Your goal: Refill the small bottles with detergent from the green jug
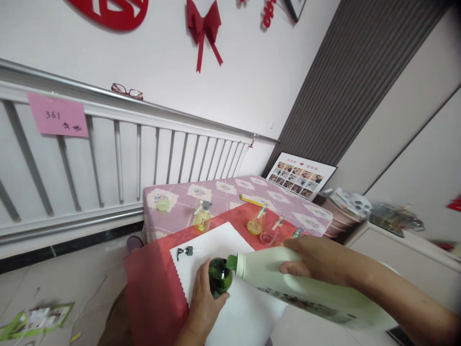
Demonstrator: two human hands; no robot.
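My left hand (203, 302) is wrapped round a small dark green bottle (220, 276) above a white scalloped mat (241, 312). My right hand (306, 262) grips a large pale green jug (268, 269), tilted nearly on its side. Its green spout (232, 262) meets the small bottle's mouth; whether liquid is flowing I cannot make out. On the mat, left of the bottle, lies a dark pump top (184, 251). Behind the mat stand a yellowish clear bottle (202, 222), a flask of yellow liquid (255, 224) and a clear pinkish vessel (268, 235), each with a small clip or tag.
A red cloth (151, 283) and a patterned purple cloth (187, 192) cover the table. A pale green cup (163, 205) and a yellow-and-white box (254, 199) stand toward the back. Beyond is a white radiator (108, 158); a cabinet (406, 269) is at right.
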